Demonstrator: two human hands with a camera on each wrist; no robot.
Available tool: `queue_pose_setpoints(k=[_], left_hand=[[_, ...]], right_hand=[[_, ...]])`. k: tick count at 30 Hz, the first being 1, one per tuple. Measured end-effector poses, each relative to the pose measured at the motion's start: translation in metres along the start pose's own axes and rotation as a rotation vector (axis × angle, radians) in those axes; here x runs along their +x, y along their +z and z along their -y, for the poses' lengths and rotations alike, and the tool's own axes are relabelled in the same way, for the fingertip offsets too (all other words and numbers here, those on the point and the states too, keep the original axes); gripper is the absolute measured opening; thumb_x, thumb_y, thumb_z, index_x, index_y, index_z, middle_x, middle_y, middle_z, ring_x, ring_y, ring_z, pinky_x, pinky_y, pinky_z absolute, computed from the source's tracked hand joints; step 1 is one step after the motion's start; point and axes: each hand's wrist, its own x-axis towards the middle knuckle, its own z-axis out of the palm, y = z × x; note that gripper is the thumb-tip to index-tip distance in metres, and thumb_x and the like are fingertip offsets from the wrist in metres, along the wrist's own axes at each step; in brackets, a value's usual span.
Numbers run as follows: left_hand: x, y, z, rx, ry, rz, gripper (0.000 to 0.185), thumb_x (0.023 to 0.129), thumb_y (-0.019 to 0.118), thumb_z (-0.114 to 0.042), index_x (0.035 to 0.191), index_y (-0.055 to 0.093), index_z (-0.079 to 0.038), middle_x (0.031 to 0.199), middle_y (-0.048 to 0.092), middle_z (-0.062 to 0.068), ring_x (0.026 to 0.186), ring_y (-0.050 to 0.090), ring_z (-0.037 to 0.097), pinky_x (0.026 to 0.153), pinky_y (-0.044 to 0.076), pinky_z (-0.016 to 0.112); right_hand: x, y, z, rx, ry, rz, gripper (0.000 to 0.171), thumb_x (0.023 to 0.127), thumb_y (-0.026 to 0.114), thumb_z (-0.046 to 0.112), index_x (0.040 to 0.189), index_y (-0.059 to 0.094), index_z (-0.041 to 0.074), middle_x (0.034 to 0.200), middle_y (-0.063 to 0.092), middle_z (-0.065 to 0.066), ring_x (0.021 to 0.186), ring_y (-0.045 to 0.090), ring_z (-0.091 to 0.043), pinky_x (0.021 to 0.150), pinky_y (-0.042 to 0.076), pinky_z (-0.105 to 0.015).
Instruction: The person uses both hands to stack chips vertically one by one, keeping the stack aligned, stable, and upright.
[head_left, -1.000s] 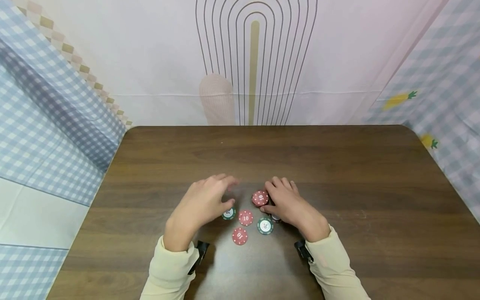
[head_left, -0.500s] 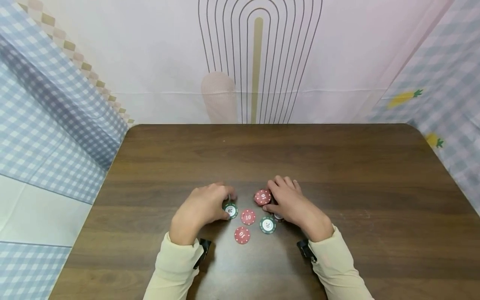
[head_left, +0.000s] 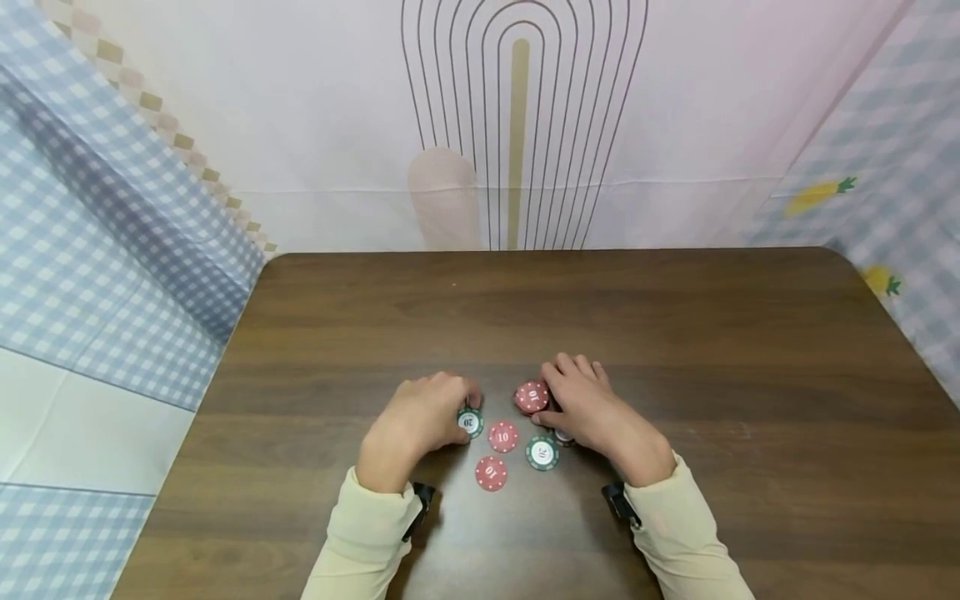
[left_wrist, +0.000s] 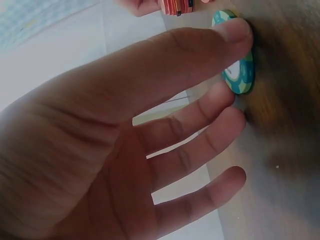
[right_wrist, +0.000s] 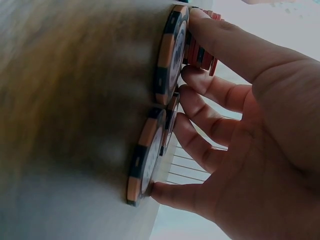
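With thumb and index finger my left hand [head_left: 422, 419] pinches the edges of a green poker chip [head_left: 470, 423] marked 20. In the left wrist view its thumb overlaps the green chip's face, and the other fingers spread behind it. My right hand [head_left: 590, 410] steadies a short stack of red poker chips [head_left: 531, 397], thumb on the near side and fingertips on the far side. Beneath the right palm lie several black-and-orange chips [right_wrist: 146, 157], mostly hidden in the head view. Two single red chips [head_left: 503, 436] and another green chip [head_left: 542, 452] lie flat between the hands.
A brown wooden table [head_left: 360, 317] carries everything. Behind it hangs a white cloth [head_left: 315, 125] with an arch pattern, and a blue checked cloth [head_left: 67, 275] hangs at the left. Both wrists wear black straps over pale yellow sleeves [head_left: 678, 533].
My left hand has come down and closed its thumb and index finger on the green chip. The right hand stays at the red stack. The whole head view has shifted slightly.
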Motion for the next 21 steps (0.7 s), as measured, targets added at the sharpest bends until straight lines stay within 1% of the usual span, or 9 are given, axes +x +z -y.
queue_pose_setpoints(k=[4,10,14,18,21], left_hand=[[-0.0002,0.0009,0.0009,0.004,0.007,-0.004,0.029,0.083,0.091,-0.016,0.109,0.077,-0.018,0.098,0.07,-0.003,0.081,0.06,0.015,0.074,0.054,0.039],[0.0004,0.0025,0.0041,-0.002,0.045,-0.018,0.028,0.082,0.091,-0.017,0.107,0.079,-0.018,0.094,0.07,-0.004,0.078,0.059,0.015,0.074,0.054,0.037],[0.0027,0.0033,0.0065,-0.014,0.057,-0.021,0.027,0.082,0.091,-0.017,0.107,0.079,-0.019,0.092,0.069,-0.005,0.077,0.059,0.014,0.073,0.053,0.036],[0.0062,0.0043,0.0081,-0.023,0.076,-0.024,0.028,0.081,0.091,-0.017,0.106,0.079,-0.019,0.09,0.069,-0.006,0.076,0.059,0.013,0.072,0.053,0.036],[0.0081,0.0047,0.0092,-0.034,0.076,-0.024,0.028,0.08,0.091,-0.017,0.105,0.078,-0.018,0.088,0.066,-0.006,0.075,0.059,0.014,0.071,0.052,0.036]], right_hand=[[-0.0001,0.0027,0.0004,0.003,0.011,0.002,0.035,0.094,0.082,0.03,0.113,0.061,0.01,0.12,0.054,-0.011,0.118,0.046,-0.036,0.114,0.031,-0.067],[0.0012,0.0049,0.0013,0.0,0.01,0.007,0.036,0.094,0.082,0.03,0.115,0.061,0.009,0.122,0.055,-0.012,0.12,0.046,-0.037,0.114,0.03,-0.069],[0.0029,0.0052,0.0011,0.006,0.016,0.006,0.037,0.094,0.083,0.03,0.116,0.062,0.009,0.122,0.055,-0.011,0.119,0.047,-0.036,0.114,0.03,-0.07],[0.0036,0.0051,-0.0005,0.006,0.024,0.01,0.038,0.094,0.082,0.029,0.118,0.062,0.008,0.126,0.055,-0.013,0.123,0.046,-0.038,0.115,0.029,-0.071],[0.0043,0.0052,-0.0014,0.006,0.022,0.007,0.039,0.094,0.082,0.029,0.12,0.062,0.007,0.126,0.055,-0.013,0.123,0.046,-0.038,0.115,0.028,-0.071]])
